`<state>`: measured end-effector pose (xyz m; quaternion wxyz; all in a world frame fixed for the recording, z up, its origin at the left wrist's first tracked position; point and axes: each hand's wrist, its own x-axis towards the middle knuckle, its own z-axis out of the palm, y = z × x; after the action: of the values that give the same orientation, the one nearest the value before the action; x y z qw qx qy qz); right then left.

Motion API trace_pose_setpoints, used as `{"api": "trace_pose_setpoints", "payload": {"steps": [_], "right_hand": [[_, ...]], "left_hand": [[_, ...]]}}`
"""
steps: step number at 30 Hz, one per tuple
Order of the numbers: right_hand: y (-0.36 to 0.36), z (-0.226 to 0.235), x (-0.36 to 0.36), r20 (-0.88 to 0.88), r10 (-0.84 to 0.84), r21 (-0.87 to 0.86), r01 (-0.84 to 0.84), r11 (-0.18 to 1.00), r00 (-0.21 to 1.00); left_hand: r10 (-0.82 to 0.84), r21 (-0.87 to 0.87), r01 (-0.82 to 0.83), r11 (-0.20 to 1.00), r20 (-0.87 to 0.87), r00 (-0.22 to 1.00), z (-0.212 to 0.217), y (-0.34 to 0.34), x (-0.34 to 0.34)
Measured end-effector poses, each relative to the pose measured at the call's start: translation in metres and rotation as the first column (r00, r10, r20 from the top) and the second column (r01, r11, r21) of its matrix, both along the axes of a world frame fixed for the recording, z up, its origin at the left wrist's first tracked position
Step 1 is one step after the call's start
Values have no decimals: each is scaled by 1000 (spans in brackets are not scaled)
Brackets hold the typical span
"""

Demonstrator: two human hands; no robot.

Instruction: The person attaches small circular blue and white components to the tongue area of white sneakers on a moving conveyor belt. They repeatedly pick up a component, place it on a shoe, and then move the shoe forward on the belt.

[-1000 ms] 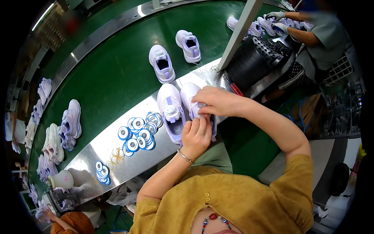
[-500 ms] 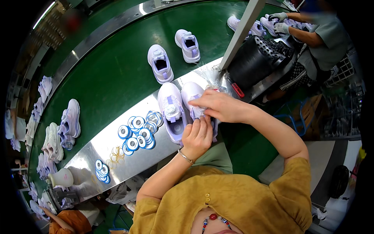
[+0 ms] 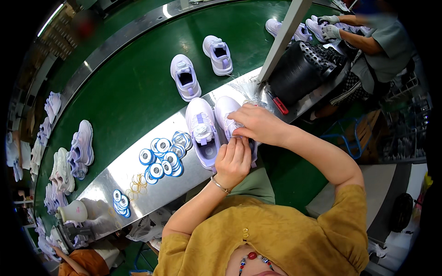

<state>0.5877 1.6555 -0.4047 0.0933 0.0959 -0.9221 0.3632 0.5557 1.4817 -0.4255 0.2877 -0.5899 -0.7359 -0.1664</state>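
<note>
Two pale lilac sneakers stand side by side at the metal ledge, toes pointing away from me. On the tongue of the left sneaker (image 3: 197,110) sits a round, whitish dial (image 3: 201,131). Both hands work over the right sneaker (image 3: 224,107), hiding much of its tongue and opening. My left hand (image 3: 233,158) has its fingers bunched together at the collar. My right hand (image 3: 258,123) rests over the lacing, thumb and fingertips bent inward beside the left fingertips. Whatever small thing the fingers pinch is hidden.
Blue-edged round tags (image 3: 159,158) and yellow rubber bands (image 3: 137,185) lie on the metal ledge (image 3: 184,193). Clear strands (image 3: 248,89) and a red-handled tool (image 3: 279,105) are beside a black container (image 3: 294,73). More sneakers (image 3: 185,78) ride the green belt (image 3: 133,87). A gloved co-worker (image 3: 382,50) handles shoes.
The sneakers on the green belt have shifted slightly left. My right fingers have moved a little over the right sneaker's lacing. My left hand stays almost in place.
</note>
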Motion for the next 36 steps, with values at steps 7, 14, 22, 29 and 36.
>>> {"api": "trace_pose_setpoints", "payload": {"steps": [7, 14, 22, 29, 36], "right_hand": [[7, 4, 2, 28, 95, -10, -95, 995, 995], [7, -1, 2, -40, 84, -23, -85, 996, 996], [0, -5, 4, -106, -55, 11, 57, 998, 993], [3, -9, -1, -69, 12, 60, -8, 998, 998], [15, -7, -2, -49, 163, -88, -167, 982, 985]], "left_hand": [[-13, 6, 13, 1000, 21, 1000, -4, 4, 0], [-43, 13, 43, 999, 12, 999, 1, 7, -2], [-49, 10, 49, 999, 25, 998, -1, 8, -3], [-24, 1, 23, 1000, 45, 999, -4, 7, -3], [-25, 22, 23, 999, 70, 997, -3, 9, -2]]}}
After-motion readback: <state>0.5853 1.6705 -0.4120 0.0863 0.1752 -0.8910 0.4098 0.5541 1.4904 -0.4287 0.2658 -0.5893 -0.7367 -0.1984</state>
